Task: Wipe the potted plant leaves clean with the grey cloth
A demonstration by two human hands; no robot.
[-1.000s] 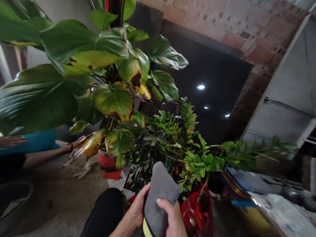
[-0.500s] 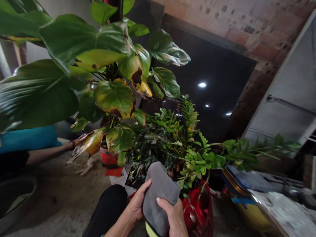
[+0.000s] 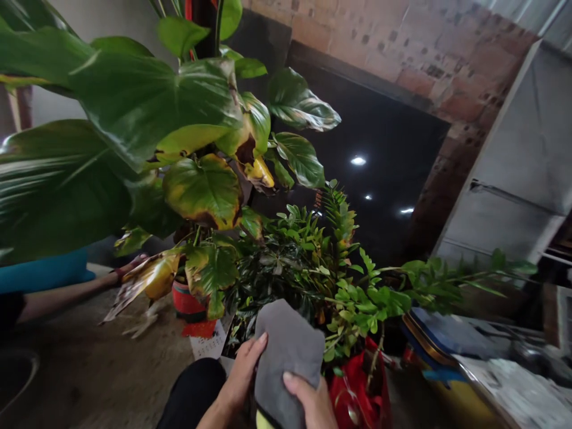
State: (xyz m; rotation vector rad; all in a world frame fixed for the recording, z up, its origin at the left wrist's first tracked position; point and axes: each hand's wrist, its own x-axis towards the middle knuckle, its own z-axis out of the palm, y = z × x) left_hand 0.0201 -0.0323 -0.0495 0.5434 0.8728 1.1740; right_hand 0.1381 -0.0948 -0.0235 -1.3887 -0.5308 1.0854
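Observation:
A grey cleaning cloth (image 3: 286,351), folded into a pad with a yellow underside showing at its lower edge, is held between my two hands. My left hand (image 3: 243,369) grips its left side, thumb on top. My right hand (image 3: 310,402) clasps the lower right part, with its thumb pressed on the upper face; the other fingers are hidden beneath. Just beyond the cloth grow low leafy plants (image 3: 277,262). A large-leafed plant (image 3: 147,95) with yellowed, browned leaves rises on the left from a red pot (image 3: 187,301).
At the left, another person's arm (image 3: 67,298) reaches behind a withered leaf. A basin (image 3: 18,375) stands on the floor below. A red bag (image 3: 364,387) is right of my hands, beside stacked items (image 3: 447,345). A dark panel (image 3: 379,143) leans against the brick wall.
The view has tilted and shifted slightly, so the plants and wall appear lower. Both hands keep hold of the cloth, which sits a little lower and further left.

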